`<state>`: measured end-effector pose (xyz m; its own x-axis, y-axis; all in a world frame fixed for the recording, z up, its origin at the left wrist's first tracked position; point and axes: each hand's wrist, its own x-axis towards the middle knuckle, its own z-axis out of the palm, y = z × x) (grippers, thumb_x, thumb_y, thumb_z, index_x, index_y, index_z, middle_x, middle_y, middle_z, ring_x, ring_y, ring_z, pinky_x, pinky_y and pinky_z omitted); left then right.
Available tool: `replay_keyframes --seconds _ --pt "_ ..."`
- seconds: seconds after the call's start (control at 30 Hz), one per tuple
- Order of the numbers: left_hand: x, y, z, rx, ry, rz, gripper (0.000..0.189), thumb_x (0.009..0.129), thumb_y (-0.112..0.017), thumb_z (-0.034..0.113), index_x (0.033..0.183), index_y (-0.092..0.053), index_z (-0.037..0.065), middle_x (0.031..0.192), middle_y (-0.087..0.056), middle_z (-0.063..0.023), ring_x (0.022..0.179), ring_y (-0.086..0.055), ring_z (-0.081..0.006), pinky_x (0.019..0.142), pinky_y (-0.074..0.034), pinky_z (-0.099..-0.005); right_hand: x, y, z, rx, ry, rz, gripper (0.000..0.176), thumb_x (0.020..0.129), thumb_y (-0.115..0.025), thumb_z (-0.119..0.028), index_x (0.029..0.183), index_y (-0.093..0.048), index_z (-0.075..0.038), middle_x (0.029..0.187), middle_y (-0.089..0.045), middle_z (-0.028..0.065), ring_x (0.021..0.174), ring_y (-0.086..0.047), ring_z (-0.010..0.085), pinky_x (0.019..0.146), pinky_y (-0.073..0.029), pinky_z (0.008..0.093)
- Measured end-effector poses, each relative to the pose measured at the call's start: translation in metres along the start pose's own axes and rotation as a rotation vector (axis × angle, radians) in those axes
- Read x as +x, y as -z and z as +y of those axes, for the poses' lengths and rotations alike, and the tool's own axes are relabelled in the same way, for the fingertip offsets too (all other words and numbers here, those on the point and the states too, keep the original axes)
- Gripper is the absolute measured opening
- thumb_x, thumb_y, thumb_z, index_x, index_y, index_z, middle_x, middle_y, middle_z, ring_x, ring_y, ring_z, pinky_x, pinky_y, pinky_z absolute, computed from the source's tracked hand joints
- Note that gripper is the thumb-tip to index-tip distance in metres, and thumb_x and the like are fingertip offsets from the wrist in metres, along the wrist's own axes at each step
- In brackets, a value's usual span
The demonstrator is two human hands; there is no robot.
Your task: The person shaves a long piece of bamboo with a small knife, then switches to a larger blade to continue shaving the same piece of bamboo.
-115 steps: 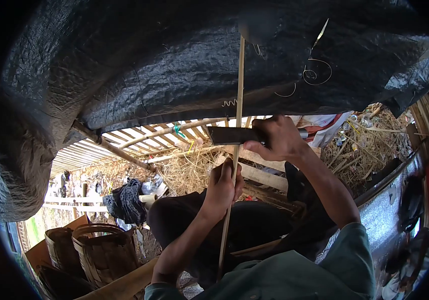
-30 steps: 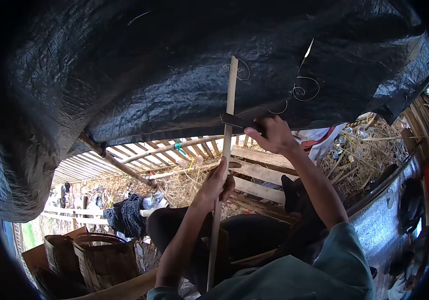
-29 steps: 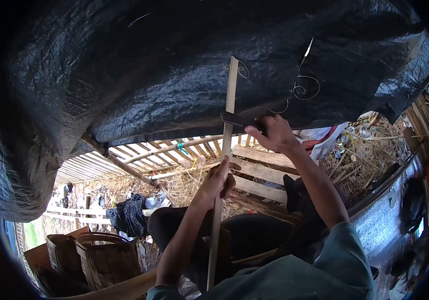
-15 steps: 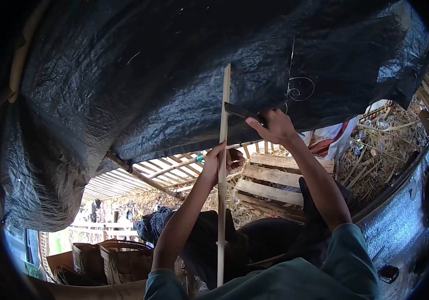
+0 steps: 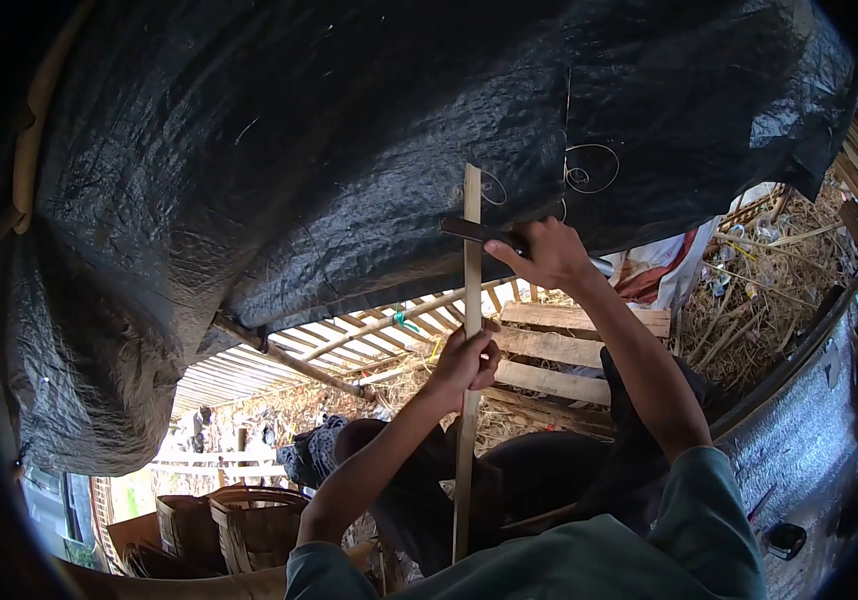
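A long, pale strip of bamboo or wood (image 5: 473, 285) runs upright through the middle of the view, its lower end near my lap. My left hand (image 5: 465, 362) is closed around it below the middle. In my right hand (image 5: 549, 256) is a knife (image 5: 465, 229), its dark blade lying across the upper part of the strip and its handle mostly hidden by my fingers. A thin curl (image 5: 495, 186) shows beside the strip's top end. Farther right, a thin looped strand (image 5: 591, 170) lies against the black plastic sheet (image 5: 349, 130).
Wooden slats (image 5: 554, 347) stand over dry straw (image 5: 749, 290) beyond my knees. A bamboo pole (image 5: 294, 357) and a slatted bamboo fence (image 5: 239, 375) are at the left. Woven baskets (image 5: 259, 530) sit at lower left, and a shiny silver surface (image 5: 789, 440) borders the right.
My left hand has shifted down and now wraps around the strip. The strip's top end sits lower and farther right, the blade crosses it, and a thin curl appears beside the top.
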<state>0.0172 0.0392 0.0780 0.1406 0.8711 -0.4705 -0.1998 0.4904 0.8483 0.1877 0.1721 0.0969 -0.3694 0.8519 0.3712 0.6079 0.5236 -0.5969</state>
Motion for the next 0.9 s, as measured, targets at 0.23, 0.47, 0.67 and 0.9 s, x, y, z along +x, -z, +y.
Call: replay_keyframes --seconds 0.23,0.47,0.67,0.9 --pt "-0.061 -0.003 -0.080 0.079 0.050 0.136 0.013 0.096 -0.039 0.016 0.102 -0.045 0.006 0.057 -0.043 -0.0023 0.035 -0.031 -0.0088 0.033 -0.025 -0.0236 -0.005 -0.003 -0.004 0.020 0.052 -0.103 0.075 0.078 -0.045 -0.074 0.084 -0.071 -0.004 0.067 -0.065 0.0187 0.076 -0.067 0.0368 0.074 -0.054 0.0432" --pt "-0.069 0.032 -0.088 -0.028 0.009 0.043 0.026 0.097 -0.043 0.029 0.084 -0.050 0.007 0.052 -0.039 0.0032 0.044 -0.040 -0.0075 0.041 -0.030 -0.0238 -0.035 -0.023 -0.031 -0.160 0.285 -0.343 0.077 0.078 -0.046 -0.074 0.075 -0.066 0.000 0.062 -0.060 0.0181 0.065 -0.064 0.0340 0.064 -0.053 0.0436" --pt "-0.064 0.024 -0.033 -0.303 0.071 0.107 0.051 0.097 -0.029 0.054 0.091 -0.049 0.007 0.062 -0.040 -0.0018 0.046 -0.036 -0.0110 0.046 -0.032 -0.0239 -0.061 -0.044 -0.042 -0.116 0.363 -0.377 0.072 0.078 -0.052 -0.070 0.069 -0.063 0.000 0.058 -0.058 0.0167 0.058 -0.064 0.0332 0.059 -0.053 0.0416" --pt "-0.045 0.052 -0.041 -0.797 0.142 -0.379 0.042 0.099 -0.031 0.046 0.092 -0.046 0.008 0.054 -0.034 0.0001 0.042 -0.033 -0.0114 0.043 -0.028 -0.0244 -0.054 -0.047 -0.038 -0.097 0.332 -0.391 0.069 0.078 -0.055 -0.068 0.071 -0.064 0.001 0.057 -0.059 0.0155 0.061 -0.065 0.0330 0.058 -0.053 0.0416"
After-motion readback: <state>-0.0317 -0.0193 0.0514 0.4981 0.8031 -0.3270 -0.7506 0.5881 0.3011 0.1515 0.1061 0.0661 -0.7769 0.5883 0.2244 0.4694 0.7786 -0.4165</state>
